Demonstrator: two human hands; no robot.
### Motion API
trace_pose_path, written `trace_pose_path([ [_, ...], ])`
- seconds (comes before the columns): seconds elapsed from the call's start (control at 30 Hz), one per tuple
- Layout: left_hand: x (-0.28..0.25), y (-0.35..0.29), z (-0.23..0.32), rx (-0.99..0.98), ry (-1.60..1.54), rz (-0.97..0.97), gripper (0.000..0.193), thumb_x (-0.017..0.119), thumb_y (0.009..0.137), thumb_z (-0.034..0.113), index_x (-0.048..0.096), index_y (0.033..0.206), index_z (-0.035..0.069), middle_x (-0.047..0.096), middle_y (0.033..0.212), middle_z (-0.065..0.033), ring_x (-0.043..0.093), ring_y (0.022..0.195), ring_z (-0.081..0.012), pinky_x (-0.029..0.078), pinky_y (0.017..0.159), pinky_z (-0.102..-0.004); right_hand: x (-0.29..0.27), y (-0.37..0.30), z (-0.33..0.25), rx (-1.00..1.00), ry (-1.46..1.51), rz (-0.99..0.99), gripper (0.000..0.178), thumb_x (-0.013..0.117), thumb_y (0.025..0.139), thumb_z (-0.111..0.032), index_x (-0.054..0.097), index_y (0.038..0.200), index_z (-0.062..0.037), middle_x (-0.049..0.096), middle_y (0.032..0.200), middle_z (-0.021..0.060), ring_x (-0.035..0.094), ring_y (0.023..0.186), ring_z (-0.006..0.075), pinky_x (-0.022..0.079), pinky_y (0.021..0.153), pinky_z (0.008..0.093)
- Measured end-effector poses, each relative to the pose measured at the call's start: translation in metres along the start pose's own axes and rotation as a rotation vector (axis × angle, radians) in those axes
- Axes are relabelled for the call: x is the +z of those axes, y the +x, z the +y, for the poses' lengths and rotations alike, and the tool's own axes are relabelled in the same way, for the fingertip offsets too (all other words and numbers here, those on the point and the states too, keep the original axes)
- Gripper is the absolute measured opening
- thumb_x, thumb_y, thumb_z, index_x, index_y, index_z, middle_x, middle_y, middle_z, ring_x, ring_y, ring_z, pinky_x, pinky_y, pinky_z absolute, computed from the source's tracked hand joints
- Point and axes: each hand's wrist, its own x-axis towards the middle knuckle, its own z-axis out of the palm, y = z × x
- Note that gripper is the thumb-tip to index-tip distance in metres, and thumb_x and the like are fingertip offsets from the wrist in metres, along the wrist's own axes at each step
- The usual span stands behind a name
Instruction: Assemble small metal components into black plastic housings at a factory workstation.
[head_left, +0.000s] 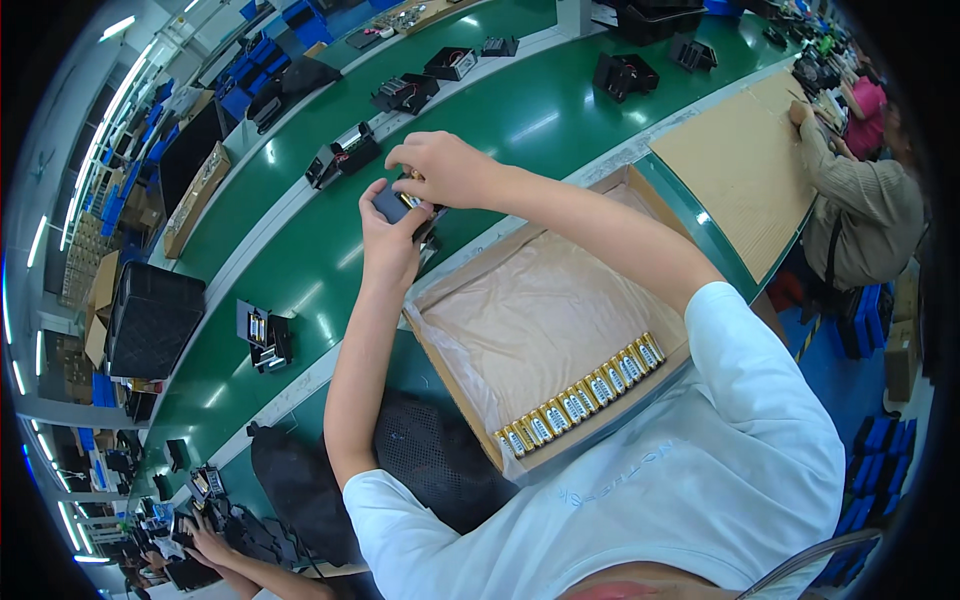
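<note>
Over the green conveyor belt, my left hand (388, 232) grips a small black plastic battery box (387, 203), its thumb and fingers around the sides. Gold battery casing shows inside the box. My right hand (440, 168) is bent over the box from above, its fingers curled and pinching a gold-coloured battery at the opening; the fingers partly hide it. Below my hands sits a shallow cardboard tray (530, 290) lined with thin whitish sheeting. Along its near edge lies a row of several gold and silver cylindrical batteries (578, 398).
Several black boxes stand along the green belts, including an open box (262, 340) with batteries at left. A flat cardboard sheet (735, 165) lies at right, near a seated person (865, 215). A black mesh bag (430, 455) rests beside the tray. Another person's hands (205, 540) work at lower left.
</note>
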Motion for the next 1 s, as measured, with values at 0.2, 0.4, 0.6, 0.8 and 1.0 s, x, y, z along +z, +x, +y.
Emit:
trace_pose_path([
  [0.2, -0.004, 0.0, -0.001, 0.076, 0.145, 0.021, 0.068, 0.068, 0.078, -0.009, 0.032, 0.133, 0.006, 0.046, 0.118, -0.0215, 0.058, 0.098, -0.0277, 0.053, 0.083, -0.0356, -0.009, 0.001, -0.013, 0.472, 0.165, -0.267, 0.034, 0.059, 0.091, -0.028, 0.068, 0.112, -0.0029, 0.071, 0.099, 0.0141, 0.065, 0.078, 0.0236, 0.053, 0.07, 0.0344],
  [0.4, -0.006, 0.006, 0.005, 0.077, 0.308, 0.027, 0.064, 0.065, 0.079, -0.011, 0.033, 0.131, 0.006, 0.047, 0.117, -0.0202, 0.058, 0.098, -0.0267, 0.053, 0.082, -0.0349, 0.007, 0.001, -0.009, 0.495, 0.255, -0.229, 0.039, 0.056, 0.094, -0.035, 0.066, 0.116, -0.005, 0.071, 0.096, 0.0156, 0.066, 0.078, 0.0241, 0.053, 0.07, 0.0335],
  [0.6, -0.004, 0.0, 0.012, 0.034, 0.196, 0.056, 0.061, 0.063, 0.08, -0.011, 0.033, 0.131, 0.006, 0.046, 0.118, -0.0214, 0.058, 0.1, -0.0275, 0.054, 0.082, -0.0354, 0.015, 0.004, -0.012, 0.585, 0.45, -0.204, 0.044, 0.06, 0.09, -0.037, 0.063, 0.119, -0.0043, 0.071, 0.091, 0.0135, 0.066, 0.074, 0.0227, 0.052, 0.066, 0.0326],
  [0.8, -0.003, 0.003, 0.009, -0.001, 0.151, 0.106, 0.059, 0.062, 0.082, -0.009, 0.033, 0.131, 0.006, 0.045, 0.12, -0.023, 0.058, 0.101, -0.0286, 0.054, 0.082, -0.0355, 0.002, -0.008, 0.001, 0.534, 0.37, -0.16, 0.044, 0.065, 0.087, -0.036, 0.062, 0.115, -0.0018, 0.07, 0.087, 0.0121, 0.065, 0.071, 0.0229, 0.052, 0.063, 0.032],
  [1.0, -0.003, 0.005, 0.009, 0.028, 0.191, 0.154, 0.056, 0.058, 0.085, -0.005, 0.033, 0.133, 0.006, 0.042, 0.124, -0.0238, 0.056, 0.104, -0.0311, 0.053, 0.086, -0.0396, -0.003, -0.018, -0.004, 0.351, 0.077, -0.197, 0.041, 0.07, 0.081, -0.029, 0.063, 0.11, -0.0009, 0.07, 0.085, 0.0127, 0.065, 0.07, 0.0255, 0.052, 0.062, 0.0324],
])
